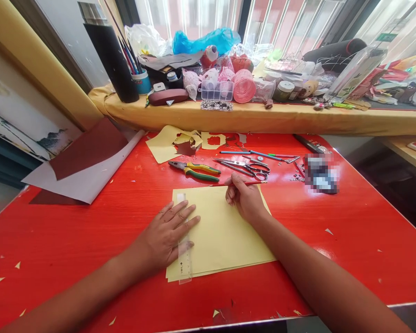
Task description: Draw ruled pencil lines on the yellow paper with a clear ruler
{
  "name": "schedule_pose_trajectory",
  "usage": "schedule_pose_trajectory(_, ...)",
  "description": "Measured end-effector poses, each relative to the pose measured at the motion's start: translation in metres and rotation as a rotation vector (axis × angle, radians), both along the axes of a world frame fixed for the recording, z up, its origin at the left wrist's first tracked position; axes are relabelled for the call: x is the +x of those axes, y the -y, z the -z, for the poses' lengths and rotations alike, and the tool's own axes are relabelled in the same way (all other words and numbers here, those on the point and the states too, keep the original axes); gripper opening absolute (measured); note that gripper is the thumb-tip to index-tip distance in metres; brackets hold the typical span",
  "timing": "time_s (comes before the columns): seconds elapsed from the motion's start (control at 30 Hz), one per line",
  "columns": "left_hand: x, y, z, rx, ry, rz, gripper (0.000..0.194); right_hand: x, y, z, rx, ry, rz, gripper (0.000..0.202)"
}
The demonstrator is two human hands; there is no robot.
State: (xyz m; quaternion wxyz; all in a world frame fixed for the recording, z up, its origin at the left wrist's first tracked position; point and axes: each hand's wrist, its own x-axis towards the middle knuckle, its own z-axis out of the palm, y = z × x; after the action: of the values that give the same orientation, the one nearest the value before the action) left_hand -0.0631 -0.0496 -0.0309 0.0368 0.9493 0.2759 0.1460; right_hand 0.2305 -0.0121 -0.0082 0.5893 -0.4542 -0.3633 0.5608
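Note:
Yellow paper sheets [225,231] lie stacked on the red table, their edges slightly offset. Along their left side runs a clear plastic ruler [185,268]. My left hand [166,233] rests flat across the ruler with its fingers spread, pressing it on the paper. Over the upper right of the sheets, my right hand [244,199] is closed around a thin red pencil [258,182], which lies nearly level in the grip. Just beyond the paper are pliers [197,170] with yellow-green handles and metal scissors [246,167].
Cut yellow paper [162,143] and scraps lie at the back of the table. Large brown-and-white sheets [86,162] curl at the left. A blurred dark object [321,175] sits at right. Behind, a cluttered sill holds a clear compartment box [217,90] and a brush cup [141,82].

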Motion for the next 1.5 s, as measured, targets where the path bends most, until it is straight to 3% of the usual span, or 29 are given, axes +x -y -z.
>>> schedule_pose_trajectory(0.43, 0.030, -0.030, 0.002, -0.057, -0.029, 0.007, 0.055, 0.008, -0.001, -0.011, -0.026, 0.005, -0.015, 0.052)
schedule_pose_trajectory(0.6, 0.031, -0.030, -0.001, -0.114, -0.090, -0.020, 0.056, 0.011, 0.001, -0.002, -0.002, 0.025, -0.040, 0.052)
schedule_pose_trajectory(0.7, 0.022, -0.038, -0.014, -0.232, -0.148, 0.043, 0.071, 0.013, 0.001, 0.005, 0.029, 0.023, -0.051, 0.051)
schedule_pose_trajectory(0.8, 0.010, -0.053, -0.039, -0.401, -0.217, 0.155, 0.097, 0.014, 0.001, 0.008, 0.043, 0.001, -0.054, 0.052)
schedule_pose_trajectory(0.83, 0.008, -0.058, -0.048, -0.446, -0.222, 0.181, 0.097, 0.014, 0.001, 0.008, 0.045, -0.003, -0.055, 0.052)
schedule_pose_trajectory(0.9, 0.008, -0.070, -0.063, -0.495, -0.177, 0.187, 0.080, 0.015, 0.001, 0.008, 0.051, -0.008, -0.059, 0.052)
schedule_pose_trajectory(1.0, 0.023, -0.092, -0.073, -0.399, -0.008, 0.006, 0.051, 0.015, 0.000, 0.010, 0.067, -0.002, -0.072, 0.052)
schedule_pose_trajectory(1.1, 0.046, -0.118, -0.065, -0.194, -0.032, -0.182, 0.057, 0.015, 0.000, 0.010, 0.073, 0.006, -0.076, 0.053)
schedule_pose_trajectory(1.17, 0.061, -0.134, -0.054, -0.159, -0.139, -0.227, 0.065, 0.015, 0.000, 0.008, 0.070, 0.005, -0.074, 0.054)
schedule_pose_trajectory(1.27, 0.077, -0.154, -0.043, -0.159, -0.214, -0.240, 0.058, 0.015, 0.001, 0.005, 0.063, 0.007, -0.082, 0.056)
schedule_pose_trajectory(1.5, 0.098, -0.182, -0.045, -0.104, -0.282, -0.389, 0.050, 0.016, 0.002, 0.002, 0.044, 0.038, -0.099, 0.055)
